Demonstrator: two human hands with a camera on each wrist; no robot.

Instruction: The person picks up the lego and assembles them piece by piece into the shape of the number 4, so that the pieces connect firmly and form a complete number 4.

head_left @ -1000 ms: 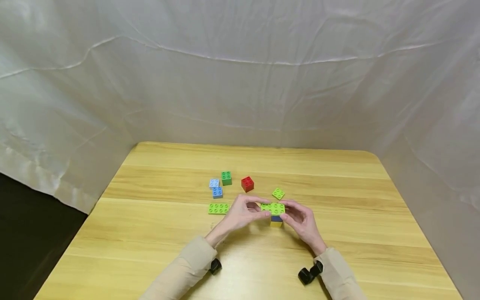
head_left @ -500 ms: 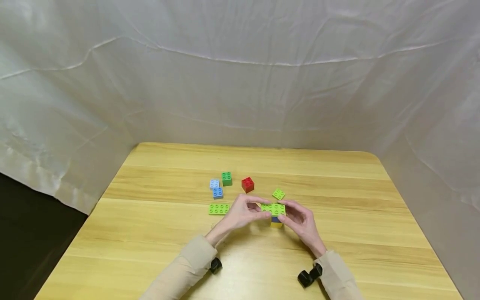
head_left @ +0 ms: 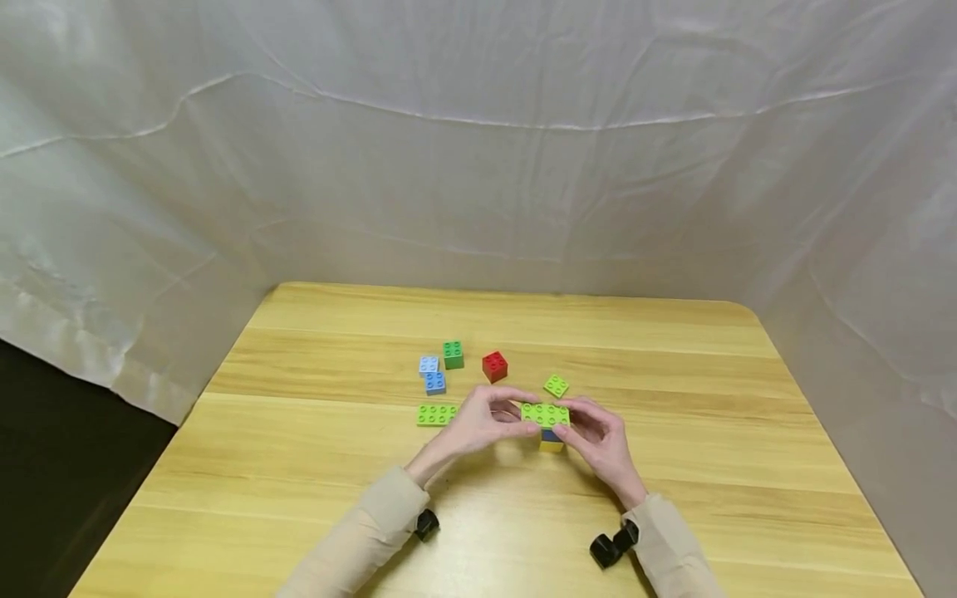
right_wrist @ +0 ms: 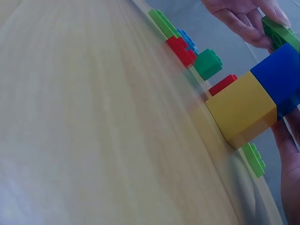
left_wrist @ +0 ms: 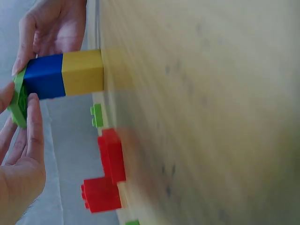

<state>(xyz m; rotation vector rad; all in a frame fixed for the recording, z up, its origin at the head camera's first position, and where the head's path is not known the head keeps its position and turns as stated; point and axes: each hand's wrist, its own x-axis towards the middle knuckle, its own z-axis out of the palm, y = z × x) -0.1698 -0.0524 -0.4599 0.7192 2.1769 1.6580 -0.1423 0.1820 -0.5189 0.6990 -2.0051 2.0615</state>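
Note:
A yellow brick point(left_wrist: 83, 72) stands on the table with a blue brick point(left_wrist: 44, 77) on top of it. Over the blue brick lies a lime-green eight-stud plate point(head_left: 545, 414) that overhangs to the left. My left hand point(head_left: 480, 422) pinches the overhanging end between thumb and fingers; in the left wrist view its fingertips reach under it. At the other end my right hand point(head_left: 604, 444) holds the plate, thumb at the front corner and fingers behind, close against the blue brick. My fingers partly hide the plate's edges.
On the wooden table point(head_left: 359, 316) behind and left lie a small lime plate point(head_left: 556, 385), a red brick point(head_left: 494, 366), a green brick point(head_left: 453, 355), light blue point(head_left: 429, 365) and blue point(head_left: 435, 383) bricks, and another lime plate point(head_left: 436, 415). A second red brick point(left_wrist: 101, 194) shows near my left hand.

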